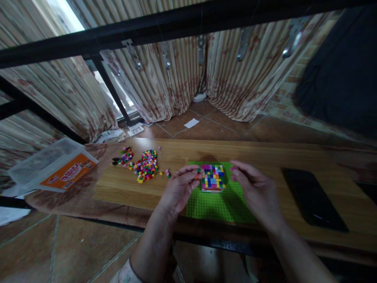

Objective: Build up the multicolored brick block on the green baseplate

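Observation:
A block of many-coloured toy bricks [212,177] stands on a green studded baseplate [218,208]. At its left side my left hand [182,184] is closed in a pinch, with a green brick [198,170] and an orange brick [197,177] showing at the fingertips. On the other side, over the right part of the baseplate, my right hand [256,188] pinches a small magenta brick [233,168] between thumb and forefinger. That brick is held apart from the block.
Loose bricks [147,165] lie heaped on the wooden board [176,149] to the left, with a smaller pile [125,155] beyond. A clear plastic box [50,165] with an orange label stands at far left. A dark tablet-like slab [312,198] lies at right.

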The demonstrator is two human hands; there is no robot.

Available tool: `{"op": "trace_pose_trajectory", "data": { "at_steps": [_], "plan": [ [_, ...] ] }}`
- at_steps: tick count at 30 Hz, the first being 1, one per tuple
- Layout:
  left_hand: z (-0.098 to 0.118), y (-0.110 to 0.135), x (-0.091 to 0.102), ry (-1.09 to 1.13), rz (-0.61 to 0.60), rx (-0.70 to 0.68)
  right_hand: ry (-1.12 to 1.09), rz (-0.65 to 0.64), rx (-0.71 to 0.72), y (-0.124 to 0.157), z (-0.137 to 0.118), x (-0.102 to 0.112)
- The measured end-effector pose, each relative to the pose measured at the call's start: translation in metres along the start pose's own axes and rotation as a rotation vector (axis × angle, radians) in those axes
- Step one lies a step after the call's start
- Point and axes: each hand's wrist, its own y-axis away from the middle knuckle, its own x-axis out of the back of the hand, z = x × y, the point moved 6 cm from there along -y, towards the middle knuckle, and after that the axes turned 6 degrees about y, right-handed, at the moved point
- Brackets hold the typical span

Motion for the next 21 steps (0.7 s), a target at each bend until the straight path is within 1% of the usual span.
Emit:
{"op": "trace_pose_trajectory", "data": {
  "at_steps": [3,6,11,14,18,21],
  "plan": [
    [0.001,-0.002,0.005,-0.009,0.022,-0.009,-0.023,-0.023,0.005,0.002,0.003,-0.001],
    [0.002,-0.003,0.009,-0.022,0.048,-0.015,0.062,-0.07,0.06,0.003,0.002,-0.003],
    [0.001,-0.004,0.012,-0.035,0.06,-0.021,0.278,-0.124,0.296,0.007,-0.008,-0.007],
    [0.001,-0.005,0.013,-0.04,0.06,-0.019,0.358,-0.145,0.393,0.01,-0.01,-0.012],
    [0.002,-0.006,0.013,-0.048,0.065,-0.026,0.395,-0.146,0.443,0.011,-0.01,-0.017],
    [0.002,-0.005,0.011,-0.042,0.07,-0.027,0.401,-0.142,0.437,0.01,-0.009,-0.019]
  ]
}}
